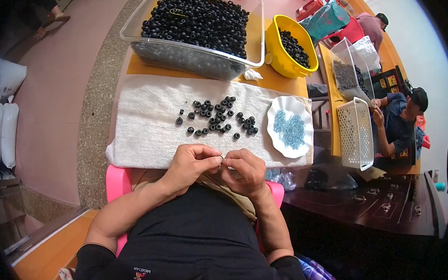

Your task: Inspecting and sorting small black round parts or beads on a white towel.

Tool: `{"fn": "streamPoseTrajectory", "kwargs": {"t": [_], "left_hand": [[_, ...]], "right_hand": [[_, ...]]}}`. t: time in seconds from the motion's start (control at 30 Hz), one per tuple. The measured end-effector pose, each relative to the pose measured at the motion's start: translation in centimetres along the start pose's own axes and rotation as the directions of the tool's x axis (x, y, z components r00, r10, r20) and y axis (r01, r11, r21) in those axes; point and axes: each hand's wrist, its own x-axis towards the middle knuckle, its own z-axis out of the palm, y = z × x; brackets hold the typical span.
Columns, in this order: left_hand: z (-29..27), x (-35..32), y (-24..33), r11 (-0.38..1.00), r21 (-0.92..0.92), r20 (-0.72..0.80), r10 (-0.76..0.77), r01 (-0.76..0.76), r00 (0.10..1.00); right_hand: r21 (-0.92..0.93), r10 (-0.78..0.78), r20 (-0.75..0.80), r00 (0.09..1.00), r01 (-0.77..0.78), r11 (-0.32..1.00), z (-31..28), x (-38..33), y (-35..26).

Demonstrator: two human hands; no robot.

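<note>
My left hand (192, 165) and my right hand (246, 172) meet just off the front edge of a white towel (145, 135). Thumb and forefinger of each are pinched together, tip to tip. Between them is something small, thin and dark, too little to make out. Beyond my fingers, several small black round parts with holes (219, 114) lie loose on the towel. To their right a white plate with a wavy rim (276, 142) holds many tiny clear light-blue pieces (292, 130).
At the table's back stand a clear plastic bin (188, 61) and a yellow basin (274, 50), both full of black parts. A crumpled tissue (252, 75) lies by the bin. On the right, a person (402, 120) works by a white perforated basket (355, 132). White sacks (4, 131) stand far left.
</note>
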Motion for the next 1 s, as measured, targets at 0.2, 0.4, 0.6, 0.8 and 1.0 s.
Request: {"fn": "streamPoseTrajectory", "kwargs": {"t": [0.2, 0.4, 0.6, 0.8, 1.0], "left_hand": [[0.0, 0.0, -0.8, 0.999, -0.043, -0.023, 0.024, -0.025, 0.999], [0.3, -0.1, -1.1, 0.985, 0.097, -0.089, 0.150, -0.141, 0.985], [0.5, -0.2, -0.7, 0.984, 0.066, -0.113, 0.172, -0.165, 0.979], [0.2, -0.2, -0.7, 0.982, 0.075, -0.125, 0.181, -0.173, 0.975], [0.4, 0.0, -0.9, 0.975, 0.120, -0.090, 0.196, -0.184, 0.976]], "right_hand": [[-0.012, 0.032, -0.048, 0.998, -0.032, 0.999, 0.7, 0.1, 0.0], [0.084, 0.200, -0.011, 0.980, -0.198, 0.976, 1.0, -0.4, 0.1], [0.372, 0.456, 0.008, 0.890, -0.426, 0.825, 1.9, -1.1, 0.2], [0.556, 0.583, 0.149, 0.799, -0.555, 0.618, 2.0, -1.4, 0.2], [0.700, 0.654, 0.164, 0.738, -0.555, 0.450, 1.8, -1.7, 0.7]]}}
